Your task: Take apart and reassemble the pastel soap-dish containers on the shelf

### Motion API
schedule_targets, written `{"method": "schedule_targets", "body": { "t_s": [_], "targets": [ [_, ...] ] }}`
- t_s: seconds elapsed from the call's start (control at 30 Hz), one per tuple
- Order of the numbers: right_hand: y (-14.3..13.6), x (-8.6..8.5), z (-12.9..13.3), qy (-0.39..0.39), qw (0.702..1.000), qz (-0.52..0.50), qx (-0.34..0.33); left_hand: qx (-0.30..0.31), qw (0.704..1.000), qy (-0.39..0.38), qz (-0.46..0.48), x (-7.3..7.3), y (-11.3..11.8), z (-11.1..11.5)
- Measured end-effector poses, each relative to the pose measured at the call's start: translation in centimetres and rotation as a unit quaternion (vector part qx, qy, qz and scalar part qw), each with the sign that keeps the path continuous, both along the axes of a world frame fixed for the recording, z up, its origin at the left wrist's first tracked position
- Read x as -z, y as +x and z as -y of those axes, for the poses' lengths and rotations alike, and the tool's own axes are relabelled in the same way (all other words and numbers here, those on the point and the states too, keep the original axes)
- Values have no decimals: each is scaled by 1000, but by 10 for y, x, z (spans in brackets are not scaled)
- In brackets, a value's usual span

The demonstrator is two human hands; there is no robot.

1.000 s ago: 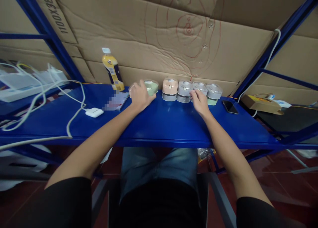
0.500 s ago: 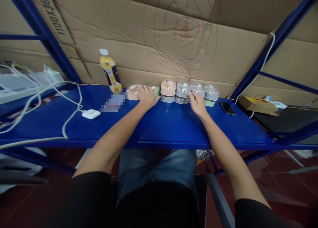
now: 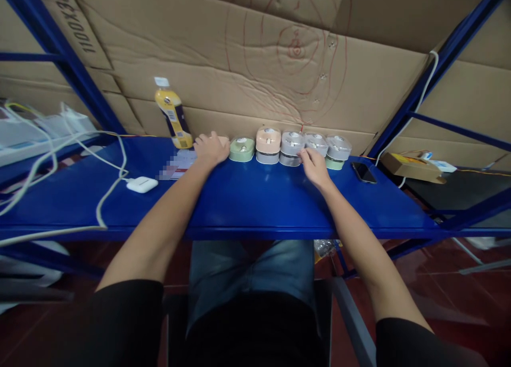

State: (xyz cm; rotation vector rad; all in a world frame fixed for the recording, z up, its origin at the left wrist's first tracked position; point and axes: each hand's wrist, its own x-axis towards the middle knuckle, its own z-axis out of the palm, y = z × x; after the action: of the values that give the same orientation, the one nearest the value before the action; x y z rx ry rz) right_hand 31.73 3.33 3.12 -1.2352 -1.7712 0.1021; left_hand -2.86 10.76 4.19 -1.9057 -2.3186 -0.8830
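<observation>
My left hand [image 3: 212,149] lies over a pink box [image 3: 224,141] at the left end of a row, fingers spread across its top and hiding most of it. Beside it sits a low green box [image 3: 241,149] with a clasp. My right hand [image 3: 314,166] is closed, its fingertips against the right edge of a stack of grey boxes [image 3: 293,143]; whether they pinch anything is hidden. Left of that stack, a pink box rests on a grey one [image 3: 268,141]. Another grey box [image 3: 316,141] is partly behind my right hand, and a grey-over-green stack [image 3: 337,147] ends the row.
The boxes stand along cardboard [image 3: 191,58] at the back of a blue table [image 3: 255,202]. At left are a yellow bottle [image 3: 174,114], a blurred flat item [image 3: 179,163], a white earbud case [image 3: 142,184] and cables [image 3: 101,196]. A phone [image 3: 363,172] and an open carton [image 3: 411,167] are at right.
My left hand has moved left from beside the green box onto the pink box, so the green box now shows fully. My right hand stays at the grey stack.
</observation>
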Motion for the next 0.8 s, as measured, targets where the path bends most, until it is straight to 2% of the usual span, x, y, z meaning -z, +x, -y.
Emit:
{"method": "schedule_targets", "body": {
  "t_s": [0.17, 0.33, 0.43, 0.53, 0.6, 0.67, 0.73, 0.8],
  "targets": [
    [0, 0, 0, 3, 1000, 2, 2, 7, 1000, -25, -7, 5, -2, 0],
    [0, 0, 1, -6, 1000, -6, -4, -14, 1000, -3, 11, 9, 0, 2],
    [0, -1, 1, -1, 1000, -8, -2, -27, 998, 20, 48, 2, -1, 6],
    [-2, -3, 2, 9, 1000, -13, 3, -24, 992, 87, 87, -13, -6, 17],
    [-5, -6, 6, 8, 1000, -23, -3, 20, 986, 137, 96, -22, -6, 30],
    [-10, -9, 13, 9, 999, -37, -34, 106, 975, 171, 93, -26, -2, 47],
    [-16, -11, 20, 8, 995, -42, -88, 209, 959, 173, 83, -22, 7, 66],
    [-22, -12, 25, -9, 988, -24, -150, 322, 935, 131, 76, -13, 18, 84]
  ]
}}
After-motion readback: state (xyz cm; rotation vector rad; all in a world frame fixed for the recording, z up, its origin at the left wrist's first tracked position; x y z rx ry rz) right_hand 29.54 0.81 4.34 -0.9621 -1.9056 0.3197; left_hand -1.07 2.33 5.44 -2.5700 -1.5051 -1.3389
